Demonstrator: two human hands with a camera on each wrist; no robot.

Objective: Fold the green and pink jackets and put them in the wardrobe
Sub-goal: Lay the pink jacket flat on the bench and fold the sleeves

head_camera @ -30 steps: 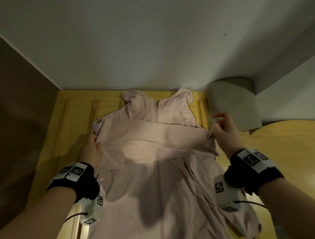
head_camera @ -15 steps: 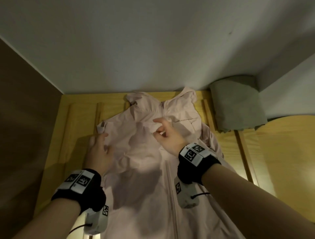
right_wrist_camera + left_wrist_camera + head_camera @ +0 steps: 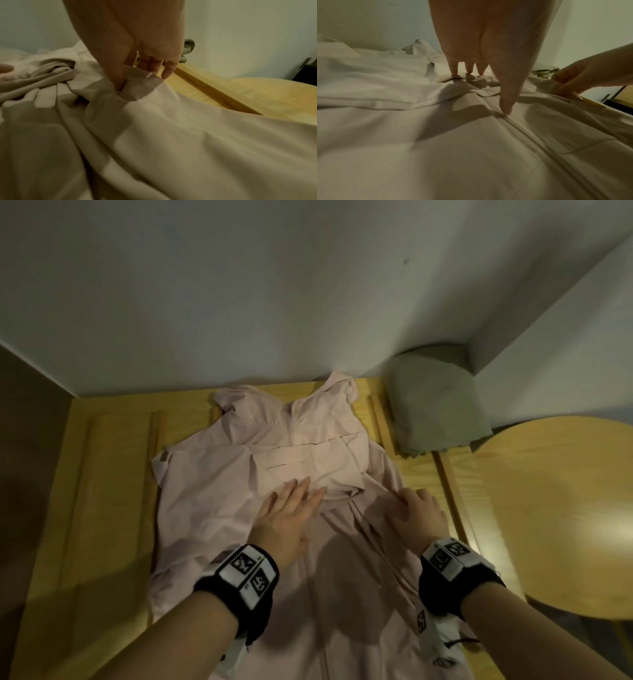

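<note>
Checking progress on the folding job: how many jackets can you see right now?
2. The pink jacket lies spread on the wooden surface under both hands; the green jacket sits folded in the far right corner by the wall. Nothing suggests another, though the view is limited.

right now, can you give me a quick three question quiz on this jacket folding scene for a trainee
1. True or false: the left hand lies flat with straight fingers on the pink jacket.
2. What is the right hand doing? A) pinching the jacket's right edge B) resting on the round table C) lifting the green jacket
3. Fill in: the folded green jacket lies to the ___ of the pink one, by the wall.

Key
1. True; the wrist view shows fingertips pressing the cloth.
2. A; thumb and fingers pinch a fold of fabric.
3. Right.
</note>
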